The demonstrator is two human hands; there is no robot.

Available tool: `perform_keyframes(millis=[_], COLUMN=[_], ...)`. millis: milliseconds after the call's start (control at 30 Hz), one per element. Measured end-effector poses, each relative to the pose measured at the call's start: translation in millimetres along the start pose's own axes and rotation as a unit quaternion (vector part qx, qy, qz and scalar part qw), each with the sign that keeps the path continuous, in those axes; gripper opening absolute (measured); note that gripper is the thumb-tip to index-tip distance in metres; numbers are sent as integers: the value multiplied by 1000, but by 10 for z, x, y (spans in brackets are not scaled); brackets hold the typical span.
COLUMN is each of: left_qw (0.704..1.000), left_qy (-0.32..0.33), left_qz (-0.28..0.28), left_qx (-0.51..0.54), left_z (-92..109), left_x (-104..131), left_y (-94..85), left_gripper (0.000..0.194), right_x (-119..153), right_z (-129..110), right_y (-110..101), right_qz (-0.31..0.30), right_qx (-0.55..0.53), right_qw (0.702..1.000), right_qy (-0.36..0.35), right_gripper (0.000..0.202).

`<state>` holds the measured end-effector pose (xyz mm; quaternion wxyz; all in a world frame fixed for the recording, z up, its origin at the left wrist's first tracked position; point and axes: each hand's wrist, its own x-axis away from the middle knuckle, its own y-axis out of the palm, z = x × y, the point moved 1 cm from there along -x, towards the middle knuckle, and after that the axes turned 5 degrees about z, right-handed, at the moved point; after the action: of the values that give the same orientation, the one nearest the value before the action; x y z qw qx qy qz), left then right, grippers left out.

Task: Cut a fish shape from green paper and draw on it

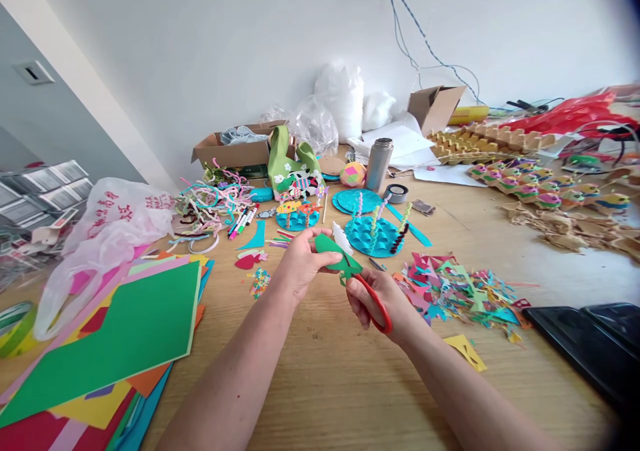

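My left hand (305, 261) pinches a small piece of green paper (330, 246) between thumb and fingers, above the middle of the wooden table. Gripped in my right hand (373, 302) is a pair of scissors with red handles (379, 308); the blades meet the lower right part of the green paper. Just beyond the paper a white cut-out shape (342, 239) shows, partly covered. Behind my hands stand a blue scalloped base (373, 234) with twisted pipe-cleaner stems and a smaller blue base (297, 220) bearing paper fish.
Coloured paper sheets (155, 304) pile up at the left, near a plastic bag (107, 218). Paper scraps (465, 291) lie to the right, before a black phone-like object (575, 344). Farther back are pipe cleaners (210, 201), a metal bottle (380, 164) and egg cartons (480, 141).
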<state>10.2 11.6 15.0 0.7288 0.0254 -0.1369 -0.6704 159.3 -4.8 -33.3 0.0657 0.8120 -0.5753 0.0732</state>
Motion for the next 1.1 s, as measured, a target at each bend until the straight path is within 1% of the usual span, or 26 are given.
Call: perform_keyframes(millis=[133, 333, 633, 733, 867, 1000, 1100], left_qw=[1000, 1000, 1000, 1000, 1000, 999, 1000], left_qy=[3, -1, 1, 0, 1, 0, -2], left_qz=[10, 5, -4, -5, 9, 25, 22], left_qx=[-8, -23, -10, -10, -19, -25, -21], left_z=[-5, -15, -30, -25, -5, -3, -19], left_x=[5, 8, -14, -12, -2, -8, -13], left_y=[-2, 5, -8, -5, 8, 10, 4], left_gripper=[48, 47, 50, 50, 44, 31, 34], right_x=[8, 1, -6, -6, -8, -4, -1], right_z=[-17, -15, -18, -24, -9, -16, -29], right_y=[7, 12, 4, 2, -2, 1, 4], right_qz=[0, -3, 9, 3, 3, 7, 9], right_qx=[7, 2, 8, 10, 10, 9, 1], right_qw=[1000, 1000, 1000, 1000, 1000, 1000, 1000], right_qy=[-4, -9, -6, -13, -13, -10, -6], right_gripper=[41, 41, 41, 40, 38, 40, 42])
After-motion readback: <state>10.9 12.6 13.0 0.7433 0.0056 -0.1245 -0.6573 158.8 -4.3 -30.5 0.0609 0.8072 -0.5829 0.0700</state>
